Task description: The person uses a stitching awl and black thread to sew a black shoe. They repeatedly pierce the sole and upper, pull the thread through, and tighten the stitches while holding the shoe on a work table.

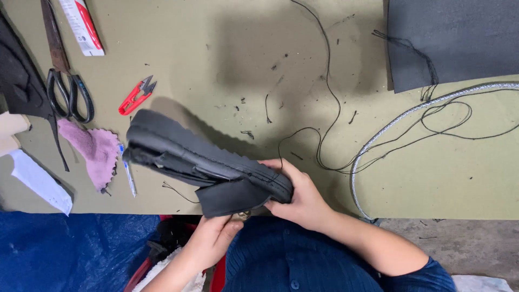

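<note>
You are holding one black shoe upper (205, 162) above the near edge of the desk (216, 65). Your right hand (303, 200) is clamped around its near end, and your left hand (216, 235) is pinching the loose flap hanging beneath it. The far end is jutting out unsupported to the left of both hands, so it could sag or twist and slip from your grasp. One black thread (324, 108) is trailing away beyond your right hand; it could snag on your fingers. Left of the hands, one pair of red snips (135, 96), one pair of large scissors (67, 86), one pen (127, 172) and one pink cloth scrap (94, 146) are lying. One silver cord (389, 127) is curving to the right.
</note>
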